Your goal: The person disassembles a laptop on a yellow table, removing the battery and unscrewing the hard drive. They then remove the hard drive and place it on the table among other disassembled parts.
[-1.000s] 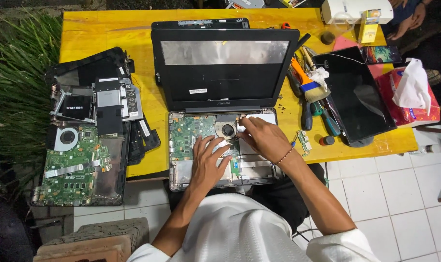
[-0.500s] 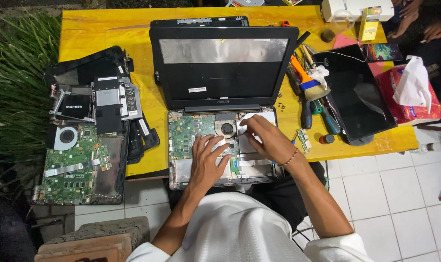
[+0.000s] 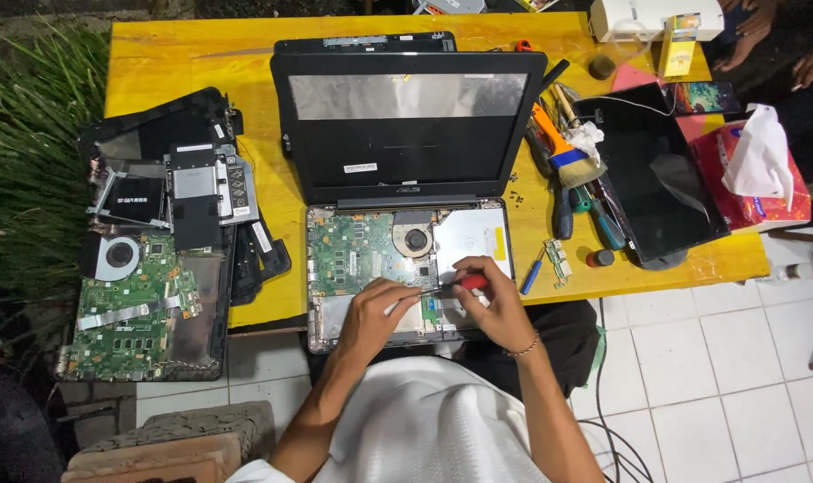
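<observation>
Now right hand gripping screwdriver — opened laptop

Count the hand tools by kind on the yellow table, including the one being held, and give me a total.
Screwdrivers: 4: red-handled one in the right hand, small blue one, black-handled one, teal-handled one
Paintbrushes with orange-and-blue handle: 1
Total: 5, all on the yellow table

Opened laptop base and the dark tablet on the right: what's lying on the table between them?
In the head view, between the opened laptop base and the dark tablet lie a blue-banded brush, several screwdrivers, a small green circuit board and loose screws on the yellow table.
</observation>
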